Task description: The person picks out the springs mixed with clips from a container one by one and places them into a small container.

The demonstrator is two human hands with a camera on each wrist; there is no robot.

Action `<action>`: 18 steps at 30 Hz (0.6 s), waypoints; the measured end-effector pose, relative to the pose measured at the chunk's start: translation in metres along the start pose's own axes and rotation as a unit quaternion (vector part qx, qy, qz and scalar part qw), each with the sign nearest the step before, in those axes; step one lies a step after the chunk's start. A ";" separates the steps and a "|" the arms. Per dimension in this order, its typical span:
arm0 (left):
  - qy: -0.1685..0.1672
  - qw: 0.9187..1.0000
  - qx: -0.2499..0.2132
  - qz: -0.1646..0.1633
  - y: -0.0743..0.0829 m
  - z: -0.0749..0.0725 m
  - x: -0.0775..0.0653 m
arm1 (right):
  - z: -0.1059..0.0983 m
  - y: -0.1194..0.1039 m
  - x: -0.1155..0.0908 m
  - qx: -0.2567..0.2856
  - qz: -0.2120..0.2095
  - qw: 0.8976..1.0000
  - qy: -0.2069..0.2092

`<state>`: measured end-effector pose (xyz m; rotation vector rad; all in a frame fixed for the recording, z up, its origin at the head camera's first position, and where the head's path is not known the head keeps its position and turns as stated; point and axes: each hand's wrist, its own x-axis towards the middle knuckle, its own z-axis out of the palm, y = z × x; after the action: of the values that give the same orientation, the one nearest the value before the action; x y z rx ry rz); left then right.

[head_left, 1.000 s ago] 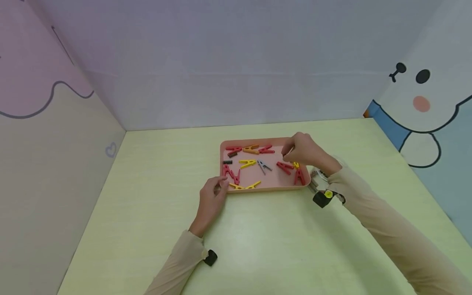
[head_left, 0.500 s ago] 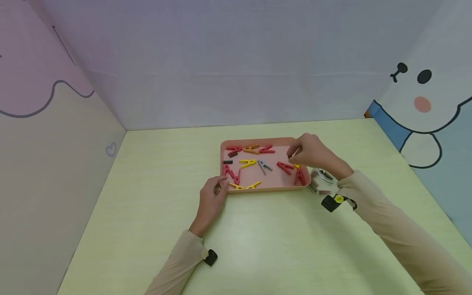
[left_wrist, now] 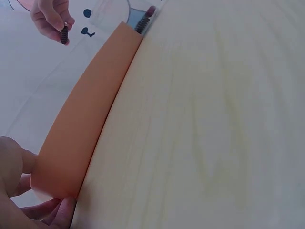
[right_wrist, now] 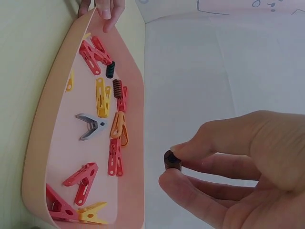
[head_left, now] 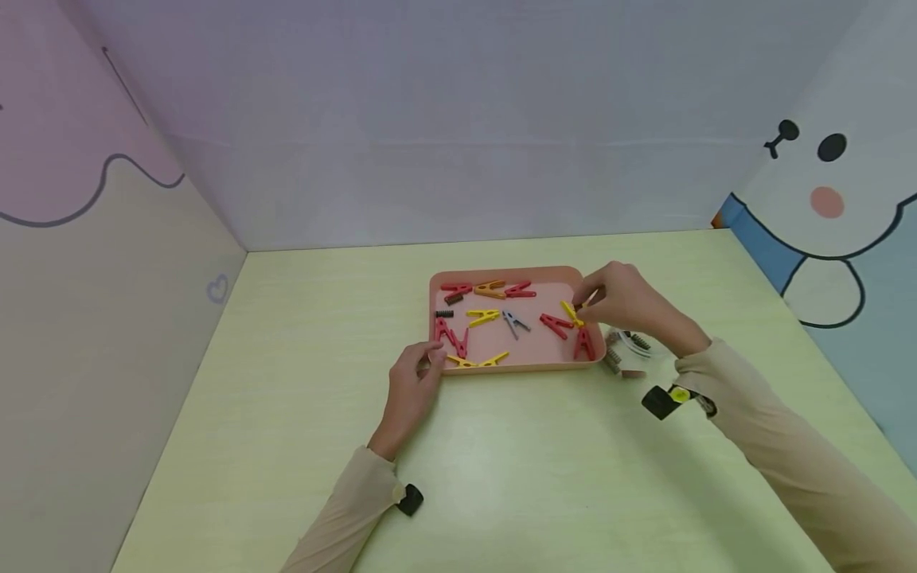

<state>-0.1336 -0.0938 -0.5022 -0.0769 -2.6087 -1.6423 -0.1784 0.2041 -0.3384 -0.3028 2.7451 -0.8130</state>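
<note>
At the near-left corner of the pink tray (left_wrist: 90, 114), the left hand (head_left: 415, 382) pinches the wall. Farther off, raised over the right end, a dark ribbed coil (left_wrist: 64, 35) is clamped in the right hand's (head_left: 625, 299) grip, its long axis seemingly level.

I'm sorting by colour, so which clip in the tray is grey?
The grey clip lies nearest the middle of the tray; the others are red, yellow or orange.
</note>
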 end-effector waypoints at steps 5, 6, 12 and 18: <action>0.000 1.000 -0.001 0.003 0.000 0.000 0.000 | -0.003 0.003 -0.004 -0.004 -0.001 1.000 0.002; 0.001 1.000 -0.002 0.004 0.000 0.000 -0.001 | -0.003 0.003 -0.005 -0.005 0.001 1.000 0.003; 0.006 1.000 0.003 -0.003 0.001 0.000 -0.001 | -0.006 0.006 -0.010 -0.015 0.008 1.000 0.010; 0.003 1.000 -0.003 -0.009 0.002 0.000 -0.001 | -0.009 0.009 -0.016 -0.026 0.017 0.999 0.009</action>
<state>-0.1328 -0.0927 -0.5002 -0.0495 -2.6075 -1.6521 -0.1672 0.2207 -0.3333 -0.2587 2.7843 -0.7406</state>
